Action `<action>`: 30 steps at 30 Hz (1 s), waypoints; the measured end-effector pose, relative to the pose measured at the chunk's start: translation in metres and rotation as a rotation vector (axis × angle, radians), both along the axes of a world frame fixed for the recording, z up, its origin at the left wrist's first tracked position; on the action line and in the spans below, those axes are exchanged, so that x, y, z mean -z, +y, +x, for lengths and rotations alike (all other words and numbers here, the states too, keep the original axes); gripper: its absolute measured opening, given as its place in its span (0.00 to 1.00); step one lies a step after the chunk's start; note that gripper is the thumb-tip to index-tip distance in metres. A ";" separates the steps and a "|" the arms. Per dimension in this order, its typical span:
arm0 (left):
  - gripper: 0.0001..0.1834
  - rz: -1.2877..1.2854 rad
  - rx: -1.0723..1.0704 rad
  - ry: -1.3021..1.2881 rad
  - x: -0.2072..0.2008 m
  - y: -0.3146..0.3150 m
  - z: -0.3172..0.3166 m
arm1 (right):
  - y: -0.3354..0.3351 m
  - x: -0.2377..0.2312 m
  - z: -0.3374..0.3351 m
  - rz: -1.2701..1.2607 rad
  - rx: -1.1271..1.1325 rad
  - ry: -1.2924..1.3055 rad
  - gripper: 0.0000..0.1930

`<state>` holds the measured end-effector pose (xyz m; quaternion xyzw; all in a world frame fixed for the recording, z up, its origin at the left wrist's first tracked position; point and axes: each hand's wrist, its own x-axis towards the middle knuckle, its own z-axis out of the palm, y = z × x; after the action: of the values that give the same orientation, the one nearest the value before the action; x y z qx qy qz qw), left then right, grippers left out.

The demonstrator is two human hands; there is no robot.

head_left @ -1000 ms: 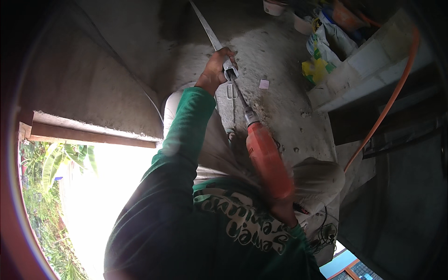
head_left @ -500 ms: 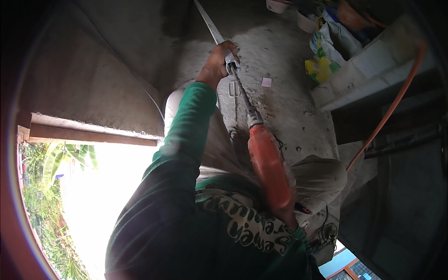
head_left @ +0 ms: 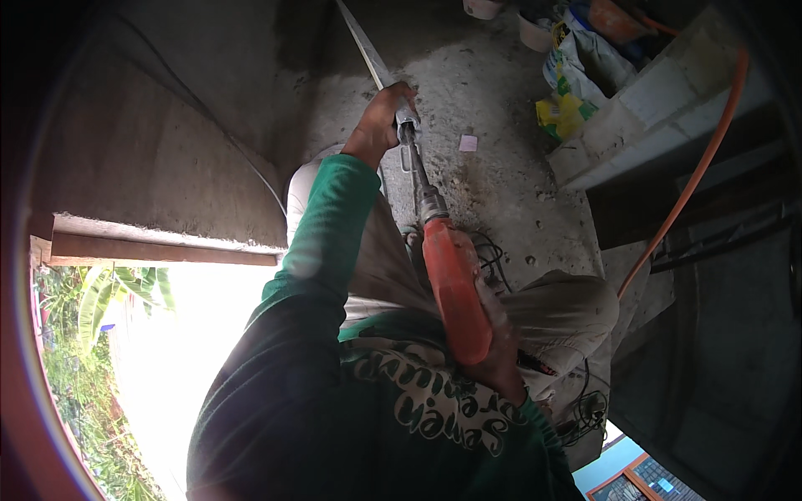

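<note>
My left hand (head_left: pixel 383 121) is closed around a long pale metal bar (head_left: pixel 366 50) near its nearer end, which looks hollow. From the lower right, my right hand (head_left: pixel 501 346) grips the rear of an orange-red power drill (head_left: pixel 451 288); its finger position on the trigger is hidden. The drill's long dark bit (head_left: pixel 418 167) points away from me, its tip at or inside the bar's open end beside my left palm. How deep it sits cannot be seen. Below the bit lies a thin metal piece with a looped end (head_left: pixel 407 159).
Rough concrete floor (head_left: pixel 510 200) spreads ahead, with a small pale square (head_left: pixel 468 144) on it. At the far right are sacks (head_left: pixel 585 71) and buckets (head_left: pixel 535 33) by a block ledge (head_left: pixel 652 108). An orange hose (head_left: pixel 702 175) hangs right. Black cable (head_left: pixel 585 413) coils near my leg.
The drill and my right hand have shifted left and slightly forward. Less of the bit shows between chuck and bar. My left hand keeps its hold on the bar.
</note>
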<state>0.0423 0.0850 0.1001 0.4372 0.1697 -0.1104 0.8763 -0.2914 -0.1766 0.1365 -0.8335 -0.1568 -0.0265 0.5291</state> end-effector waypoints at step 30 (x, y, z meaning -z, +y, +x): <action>0.07 -0.029 -0.026 -0.005 0.000 -0.004 0.012 | 0.003 0.005 -0.008 0.053 0.109 -0.093 0.40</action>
<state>0.0543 0.0809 0.0999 0.4223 0.1717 -0.1005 0.8844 -0.2994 -0.1732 0.1313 -0.8245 -0.1347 -0.0981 0.5407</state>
